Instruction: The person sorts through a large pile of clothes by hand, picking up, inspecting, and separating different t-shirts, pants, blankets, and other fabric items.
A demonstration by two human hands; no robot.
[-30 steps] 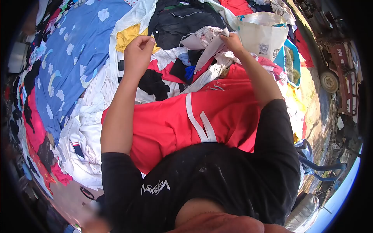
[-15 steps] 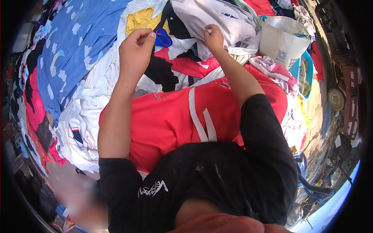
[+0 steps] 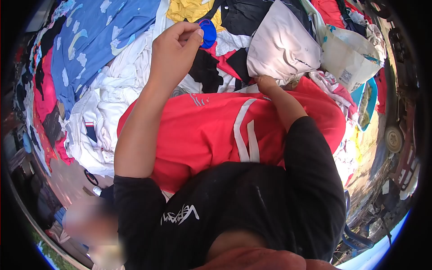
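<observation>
My left hand (image 3: 180,40) is raised over the clothes pile, its thumb and fingers pinched together at a small blue piece with a thin red edge (image 3: 208,35). What kind of article that piece is, I cannot make out. Low by my covered lap, my right hand (image 3: 266,84) grips the near corner of a pale greyish-pink garment (image 3: 281,45) with a small dark print. This garment spreads out away from me over the pile; its folds hide some of my fingertips. A black cloth scrap (image 3: 205,71) and red fabric lie between my hands.
Red cloth with white stripes (image 3: 202,130) covers my lap. White clothes (image 3: 101,108) and a blue cloud-print sheet (image 3: 94,40) lie left, yellow cloth (image 3: 193,10) ahead. A white bag (image 3: 348,56) and a teal container (image 3: 366,103) stand right. A blurred person (image 3: 92,225) is lower left.
My right hand has come down toward my lap, drawing the pale garment's corner with it and spreading it flatter. My left hand stays raised beside the blue piece. The whole view has shifted slightly.
</observation>
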